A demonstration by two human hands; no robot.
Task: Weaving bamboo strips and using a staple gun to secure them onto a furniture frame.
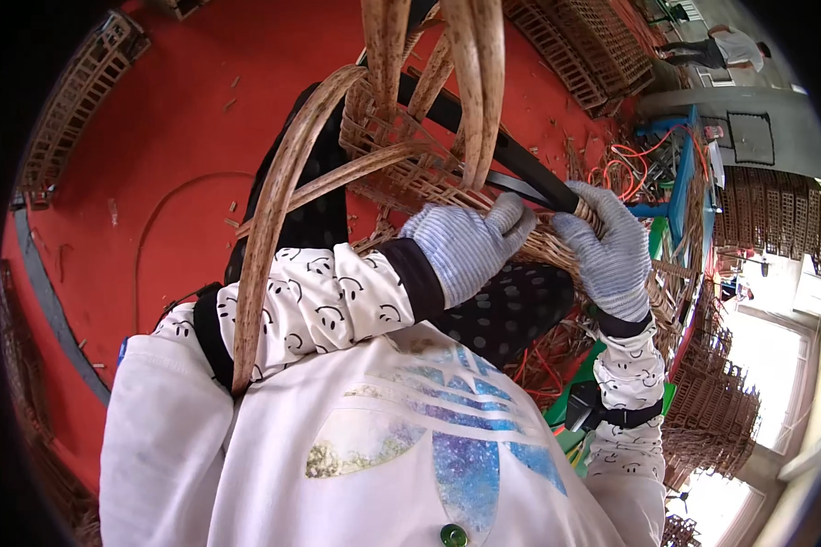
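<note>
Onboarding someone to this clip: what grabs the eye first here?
Centre frame, two gloved hands, left hand and right hand, grip the woven rim of a rattan frame, its thick curved canes arching up and left. Behind lies a vivid red floor littered with cane scraps, with stacked wicker panels at the right.

I see a red floor carrying everything here. Small cane scraps lie scattered across it, and one long thin cane strand curves over it at left. Woven lattice panels lie flat on it at upper right, another woven panel at upper left.
</note>
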